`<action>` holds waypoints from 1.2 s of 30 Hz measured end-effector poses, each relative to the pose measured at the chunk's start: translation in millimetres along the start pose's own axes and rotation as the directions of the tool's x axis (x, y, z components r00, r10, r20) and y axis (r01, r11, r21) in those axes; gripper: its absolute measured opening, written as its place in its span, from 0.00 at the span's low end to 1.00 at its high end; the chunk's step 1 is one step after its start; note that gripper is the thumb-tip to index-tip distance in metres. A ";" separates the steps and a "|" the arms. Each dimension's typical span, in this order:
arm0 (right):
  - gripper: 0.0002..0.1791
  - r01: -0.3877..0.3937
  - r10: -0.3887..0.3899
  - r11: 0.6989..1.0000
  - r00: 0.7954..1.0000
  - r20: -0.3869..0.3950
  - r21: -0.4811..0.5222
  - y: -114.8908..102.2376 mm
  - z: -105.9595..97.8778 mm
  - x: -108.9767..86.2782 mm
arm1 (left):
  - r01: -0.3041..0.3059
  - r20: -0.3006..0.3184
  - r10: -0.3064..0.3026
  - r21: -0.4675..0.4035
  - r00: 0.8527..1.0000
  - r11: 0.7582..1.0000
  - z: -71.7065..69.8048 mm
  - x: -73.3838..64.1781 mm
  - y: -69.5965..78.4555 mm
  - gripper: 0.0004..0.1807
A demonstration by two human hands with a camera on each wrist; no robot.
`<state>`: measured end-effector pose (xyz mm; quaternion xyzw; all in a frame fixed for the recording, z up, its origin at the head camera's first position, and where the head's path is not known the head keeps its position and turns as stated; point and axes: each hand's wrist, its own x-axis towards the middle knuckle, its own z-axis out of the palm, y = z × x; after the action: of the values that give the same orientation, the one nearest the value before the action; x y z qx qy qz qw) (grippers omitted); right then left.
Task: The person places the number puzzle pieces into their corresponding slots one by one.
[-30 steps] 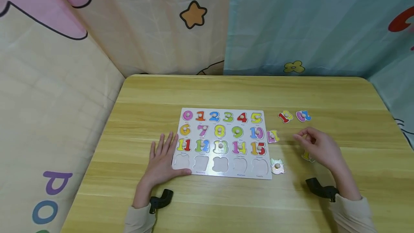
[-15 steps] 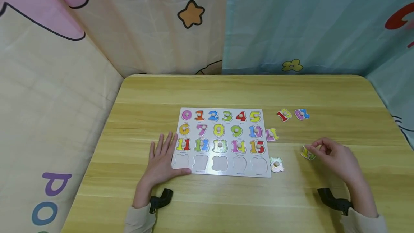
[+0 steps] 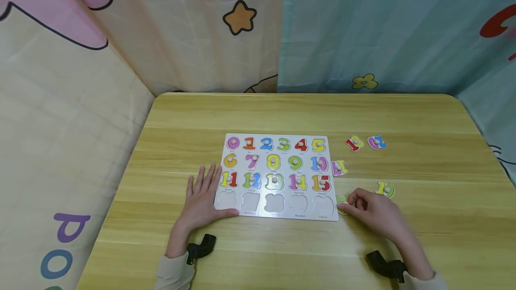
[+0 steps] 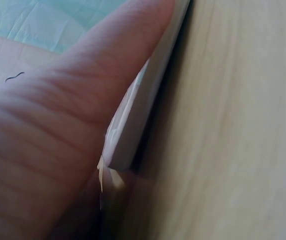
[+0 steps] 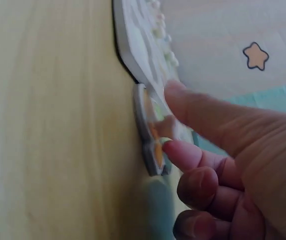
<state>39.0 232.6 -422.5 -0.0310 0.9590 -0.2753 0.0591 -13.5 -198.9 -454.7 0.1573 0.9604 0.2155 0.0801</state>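
Observation:
A white number puzzle board lies on the table, its upper three rows filled with knobbed number pieces and its bottom row showing bare recesses. My left hand is spread flat at the board's lower left corner, its thumb along the front edge. At the lower right corner, my right hand pinches the knob of a green and orange number puzzle piece between thumb and index finger. That piece lies flat on the table against the board, partly covered by the fingers in the head view.
A yellow and green number piece lies behind the right hand. Beside the board's right edge is a pink and yellow piece. Farther back lie a red and yellow piece and a purple and blue piece. Printed curtains surround the wooden table.
My right hand went first toward the yellow and green piece, turning it, then moved left to the piece beside the board's lower right corner. The left hand has stayed in place.

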 end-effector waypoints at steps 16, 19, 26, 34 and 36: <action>0.12 0.114 -0.120 0.990 0.990 -0.071 -0.077 -40.9 5.0 21.7 | 0.004 -0.012 -0.004 -0.016 1.000 1.000 -4.0 -5.0 0.3 0.69; 0.11 0.217 -0.218 0.974 0.976 -0.008 -0.070 -67.8 20.8 33.5 | 0.001 -0.014 -0.001 -0.013 1.000 1.000 -3.7 -5.3 0.0 0.69; 0.09 0.480 -0.473 0.876 0.872 0.122 -0.034 -134.7 67.2 56.1 | -0.005 -0.026 0.004 -0.017 1.000 1.000 -2.4 -4.1 0.0 0.70; 0.11 0.530 -0.511 0.845 0.841 0.178 -0.074 -182.8 100.0 77.9 | -0.017 -0.032 0.017 -0.004 0.999 1.000 -3.1 -4.0 1.8 0.70; 0.12 0.530 -0.509 0.844 0.840 0.185 -0.084 -190.5 105.3 80.2 | -0.020 -0.036 0.020 -0.004 0.999 1.000 -3.7 -4.2 1.9 0.70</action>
<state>-21.6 8.7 -417.6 -0.3155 0.9229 -0.2137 0.0546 -9.9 -200.1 -450.2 0.1630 0.9596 0.2213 0.0609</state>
